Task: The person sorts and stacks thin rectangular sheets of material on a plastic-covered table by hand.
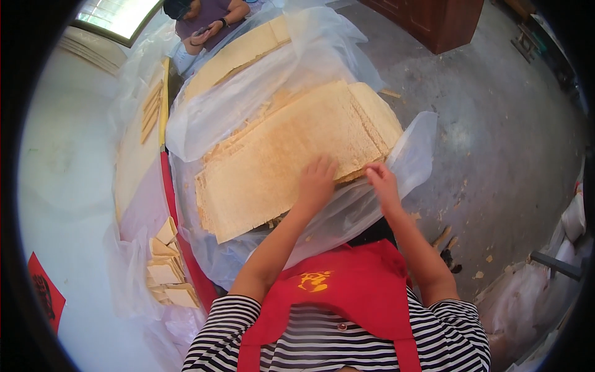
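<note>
A stack of large, thin, tan sheets with a flaky, crumbly surface lies in front of me on clear plastic. My left hand rests on the near side of the top sheet, fingers stretched out and palm down. At the stack's near right edge, my right hand has thumb and fingertips pinched together on the sheet's rim. A narrow folded strip of sheet runs along the right end of the stack. Ragged layers and crumbs show beneath the near edge.
Clear plastic film partly covers another tan stack at the back. Folded tan pieces stand at left, beside a red edge strip. Behind, a seated person holds a phone. A brown wooden cabinet stands back right.
</note>
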A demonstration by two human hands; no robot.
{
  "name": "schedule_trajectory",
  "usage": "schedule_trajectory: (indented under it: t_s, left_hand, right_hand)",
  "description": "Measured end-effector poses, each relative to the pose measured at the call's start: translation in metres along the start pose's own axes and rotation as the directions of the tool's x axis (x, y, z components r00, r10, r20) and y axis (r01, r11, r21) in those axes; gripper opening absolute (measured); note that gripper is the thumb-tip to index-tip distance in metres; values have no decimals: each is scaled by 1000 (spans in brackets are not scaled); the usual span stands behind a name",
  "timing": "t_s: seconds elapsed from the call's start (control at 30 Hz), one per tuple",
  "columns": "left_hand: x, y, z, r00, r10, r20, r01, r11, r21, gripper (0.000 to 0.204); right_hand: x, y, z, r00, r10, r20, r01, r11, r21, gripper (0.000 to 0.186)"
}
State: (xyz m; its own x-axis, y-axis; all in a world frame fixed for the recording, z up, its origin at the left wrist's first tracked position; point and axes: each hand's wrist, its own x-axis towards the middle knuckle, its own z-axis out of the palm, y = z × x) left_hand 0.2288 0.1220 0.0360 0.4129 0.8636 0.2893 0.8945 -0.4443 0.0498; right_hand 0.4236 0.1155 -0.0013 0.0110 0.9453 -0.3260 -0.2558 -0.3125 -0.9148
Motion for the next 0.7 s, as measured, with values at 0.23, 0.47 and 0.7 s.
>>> schedule_trajectory:
  t_s: [0.23,0.47,0.7]
  left_hand:
    - [-1,-7,3,997,-37,-65,36,999,-18,41]
    - [0,-10,-11,979,-174,-105,134,943,-306,23]
    - [-7,-34,-32,817,-528,232,529,524,-668,25]
  right_hand:
    - [-38,-20,41,652,-622,434,722,336,-604,25]
    - [-12,-29,55,745,-435,506,599,103,-794,34]
    - [6,-11,62,706,-511,490,577,15,-816,38]
